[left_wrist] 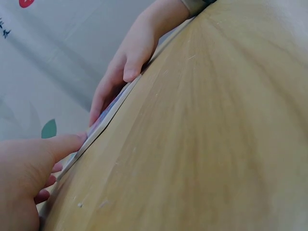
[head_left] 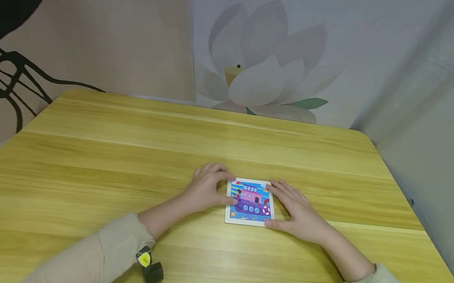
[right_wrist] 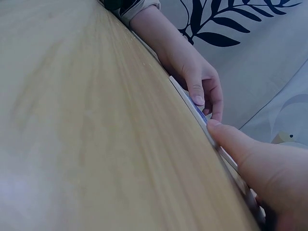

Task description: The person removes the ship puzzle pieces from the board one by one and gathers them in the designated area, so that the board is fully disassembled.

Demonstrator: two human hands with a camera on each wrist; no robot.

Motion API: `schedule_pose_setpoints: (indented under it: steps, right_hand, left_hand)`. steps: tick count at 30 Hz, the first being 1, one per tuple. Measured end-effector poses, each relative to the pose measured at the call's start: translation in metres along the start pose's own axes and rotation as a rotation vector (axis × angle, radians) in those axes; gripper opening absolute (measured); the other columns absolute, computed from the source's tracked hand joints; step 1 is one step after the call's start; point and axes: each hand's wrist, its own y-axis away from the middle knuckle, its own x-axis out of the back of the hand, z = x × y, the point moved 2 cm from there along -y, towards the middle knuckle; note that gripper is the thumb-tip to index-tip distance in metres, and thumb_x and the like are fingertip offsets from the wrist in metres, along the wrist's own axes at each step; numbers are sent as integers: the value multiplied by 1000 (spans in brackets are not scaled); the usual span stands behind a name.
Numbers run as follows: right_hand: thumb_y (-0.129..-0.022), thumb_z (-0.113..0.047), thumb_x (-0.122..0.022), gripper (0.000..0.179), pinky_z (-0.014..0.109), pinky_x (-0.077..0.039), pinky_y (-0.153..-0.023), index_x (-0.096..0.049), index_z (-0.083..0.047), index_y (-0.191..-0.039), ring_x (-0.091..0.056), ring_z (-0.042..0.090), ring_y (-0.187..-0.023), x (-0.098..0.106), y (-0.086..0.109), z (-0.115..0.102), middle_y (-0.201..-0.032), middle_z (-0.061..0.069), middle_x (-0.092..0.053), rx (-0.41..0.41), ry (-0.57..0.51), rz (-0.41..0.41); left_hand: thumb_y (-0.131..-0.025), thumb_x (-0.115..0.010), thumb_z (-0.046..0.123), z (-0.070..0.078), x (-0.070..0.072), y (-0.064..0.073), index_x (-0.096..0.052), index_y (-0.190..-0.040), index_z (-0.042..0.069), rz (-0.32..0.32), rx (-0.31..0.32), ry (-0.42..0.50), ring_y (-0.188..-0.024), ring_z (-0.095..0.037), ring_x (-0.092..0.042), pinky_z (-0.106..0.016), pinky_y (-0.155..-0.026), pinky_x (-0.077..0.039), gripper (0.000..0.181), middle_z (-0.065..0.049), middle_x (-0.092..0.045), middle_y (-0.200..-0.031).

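Note:
A square picture puzzle board (head_left: 250, 202) with a white border shows a pink and purple ship on blue. It lies low and flat at the middle of the table. My left hand (head_left: 210, 189) holds its left side, thumb over the border onto the picture and index finger at the far left corner. The right hand (head_left: 300, 211) grips the opposite side, its thumb on the near right corner and its fingers by the far right one. Seen edge-on in the left wrist view, the board (left_wrist: 108, 118) is thin, with both thumbs on its upper face.
The wooden table (head_left: 129, 160) has rounded far corners. Behind it hangs a pale curtain (head_left: 139, 32) with a lotus print and dark leaves. Small black cameras (head_left: 153, 273) are strapped at both wrists, over beige sleeves (head_left: 102, 247).

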Motion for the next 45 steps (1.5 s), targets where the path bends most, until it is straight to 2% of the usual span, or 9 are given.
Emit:
schedule_pose_setpoints:
  steps: [7, 15, 26, 39, 45]
  right_hand:
    - [-82, -59, -65, 89, 56, -7, -110, -28, -17, -151, -10, 30, -143, 0, 1, 0, -157, 5, -20, -4, 4, -4]
    - [-83, -59, -65, 89, 56, -7, -110, -28, -17, -151, -11, 30, -143, 1, 1, 1, -157, 6, -20, 0, 5, -2]
    - [-83, -59, -64, 88, 55, -7, -111, -28, -18, -152, -10, 30, -143, 0, 1, 4, -157, 5, -20, -6, 8, -6]
    - [-83, -58, -65, 86, 55, -7, -111, -30, -16, -150, -10, 29, -143, 0, 0, 2, -157, 5, -20, -12, 4, -2]
    - [-89, -51, -62, 75, 58, -9, -109, -36, -11, -147, -16, 31, -142, 0, -4, -2, -155, 9, -24, -5, -6, 33]
  left_hand:
    - [-68, -86, 39, 5, 0, -1, -70, -110, 15, 14, 47, 14, -106, -18, -45, -39, -88, -29, 51, 3, -57, -113]
    - [-71, -85, 34, 9, -3, -3, -71, -104, 13, 41, 105, 34, -109, -21, -46, -40, -90, -30, 41, 0, -58, -114]
    - [-73, -84, 25, 15, -5, -6, -68, -106, 6, 6, 176, 80, -108, -24, -42, -44, -93, -28, 41, -5, -56, -114]
    - [-72, -85, 21, 20, -3, -8, -67, -108, 5, -13, 259, 103, -108, -24, -42, -43, -95, -27, 43, -5, -55, -114]
    - [-73, -84, 19, 22, 0, -8, -67, -107, 5, -14, 278, 110, -109, -25, -42, -44, -96, -26, 41, -6, -55, -114]
